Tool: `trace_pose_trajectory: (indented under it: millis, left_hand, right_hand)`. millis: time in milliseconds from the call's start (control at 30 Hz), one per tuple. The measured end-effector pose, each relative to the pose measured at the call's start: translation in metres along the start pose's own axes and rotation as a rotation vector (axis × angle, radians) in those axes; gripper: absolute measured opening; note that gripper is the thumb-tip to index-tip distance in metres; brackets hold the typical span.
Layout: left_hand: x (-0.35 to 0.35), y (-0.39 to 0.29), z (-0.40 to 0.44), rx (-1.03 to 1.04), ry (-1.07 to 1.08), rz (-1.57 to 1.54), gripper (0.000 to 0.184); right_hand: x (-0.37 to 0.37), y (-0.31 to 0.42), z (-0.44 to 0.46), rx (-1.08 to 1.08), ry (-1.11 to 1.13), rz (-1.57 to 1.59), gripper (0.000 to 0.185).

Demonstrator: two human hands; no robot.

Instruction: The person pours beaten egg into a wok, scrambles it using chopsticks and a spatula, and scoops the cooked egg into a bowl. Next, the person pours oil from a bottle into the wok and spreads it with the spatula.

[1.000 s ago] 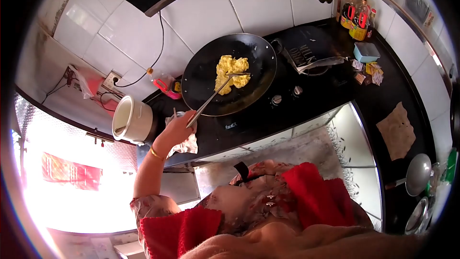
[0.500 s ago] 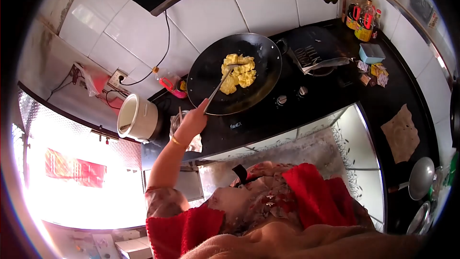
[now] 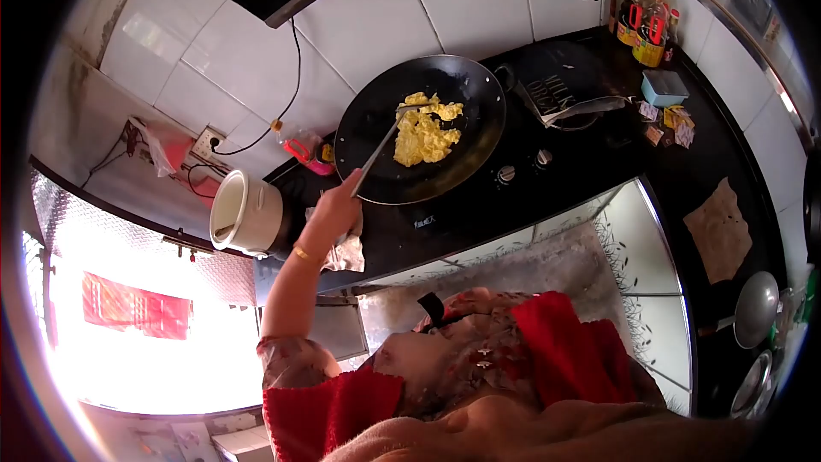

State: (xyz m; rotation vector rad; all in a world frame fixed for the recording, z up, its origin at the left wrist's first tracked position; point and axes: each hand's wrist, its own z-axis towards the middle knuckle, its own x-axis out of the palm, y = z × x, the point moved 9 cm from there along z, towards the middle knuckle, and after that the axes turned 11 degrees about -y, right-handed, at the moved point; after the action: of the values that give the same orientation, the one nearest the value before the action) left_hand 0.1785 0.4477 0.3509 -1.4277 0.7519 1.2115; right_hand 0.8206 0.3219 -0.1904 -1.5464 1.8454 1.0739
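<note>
The long utensil (image 3: pixel 380 151) in the left hand (image 3: pixel 335 208) is made of smooth, shining metal. Beyond the hand, dark, softly glossy metal is shown by the wok (image 3: pixel 475 111), and a rough, lumpy surface by the egg (image 3: pixel 425 139). The wall (image 3: pixel 368 30) behind is faced with glossy tiles. Left of the hand, the pot (image 3: pixel 265 205) is smoothly finished; below it, matt, ribbed cloth is seen in the red garment (image 3: pixel 342 402).

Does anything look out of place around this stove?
Yes: a black, bag-like item lettered MILK lies on the glossy black cooktop, beside the round black wok. It looks odd there, as heat might damage it.
</note>
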Motion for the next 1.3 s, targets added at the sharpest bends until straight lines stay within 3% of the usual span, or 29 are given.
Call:
trace_pose_trajectory:
  millis: [133, 233, 333, 433, 467, 567, 700, 833, 933, 1000, 1067, 1133, 1233, 1300]
  left_hand:
    - [0.012, -0.027, -0.009, 0.155, -0.025, -0.023, 0.056]
    - [-0.021, -0.012, -0.023, 0.025, 0.13, -0.15, 0.057]
    - [-0.06, -0.019, -0.041, 0.146, 0.027, -0.044, 0.058]
    - [-0.052, -0.015, -0.039, 0.03, 0.044, 0.151, 0.057]
    - [-0.024, 0.011, -0.028, 0.165, 0.011, 0.103, 0.056]
    - [0.0, 0.008, -0.008, 0.138, -0.006, 0.091, 0.055]
    - [-0.02, -0.002, -0.002, 0.108, -0.027, -0.157, 0.053]
    - [-0.013, -0.002, 0.003, 0.069, -0.063, -0.15, 0.05]
    - [0.014, -0.015, 0.007, 0.113, -0.043, 0.132, 0.047]
    - [0.008, -0.028, -0.002, 0.276, -0.003, 0.189, 0.046]
    - [-0.009, -0.032, -0.009, 0.256, 0.051, 0.142, 0.048]
    - [-0.03, -0.02, -0.013, 0.052, 0.117, -0.005, 0.054]
    - [-0.038, -0.017, -0.008, 0.238, -0.082, -0.017, 0.051]
    - [-0.021, -0.01, 0.002, 0.177, -0.106, -0.057, 0.053]
  right_hand:
    - [0.001, -0.001, 0.002, -0.015, -0.003, -0.039, 0.027]
    - [0.0, -0.004, 0.0, -0.009, 0.002, -0.027, 0.027]
    - [0.002, -0.001, 0.001, -0.015, 0.003, -0.046, 0.027]
    - [0.001, -0.002, 0.002, -0.022, 0.005, -0.042, 0.026]
    - [0.003, 0.0, 0.003, -0.027, 0.006, -0.047, 0.026]
    - [0.005, 0.0, 0.004, -0.032, 0.007, -0.061, 0.026]
    - [0.003, 0.002, 0.008, -0.043, -0.002, -0.071, 0.026]
    - [0.002, 0.002, 0.007, -0.049, 0.002, -0.071, 0.026]
    - [0.003, 0.004, 0.01, -0.058, -0.008, -0.085, 0.026]
    - [0.002, 0.004, 0.011, -0.059, -0.014, -0.082, 0.026]
    - [0.002, 0.004, 0.01, -0.062, -0.015, -0.083, 0.026]
    - [0.003, 0.004, 0.01, -0.064, -0.017, -0.086, 0.025]
    - [0.005, 0.005, 0.012, -0.069, -0.017, -0.087, 0.025]
    - [0.007, 0.005, 0.013, -0.073, -0.016, -0.091, 0.025]
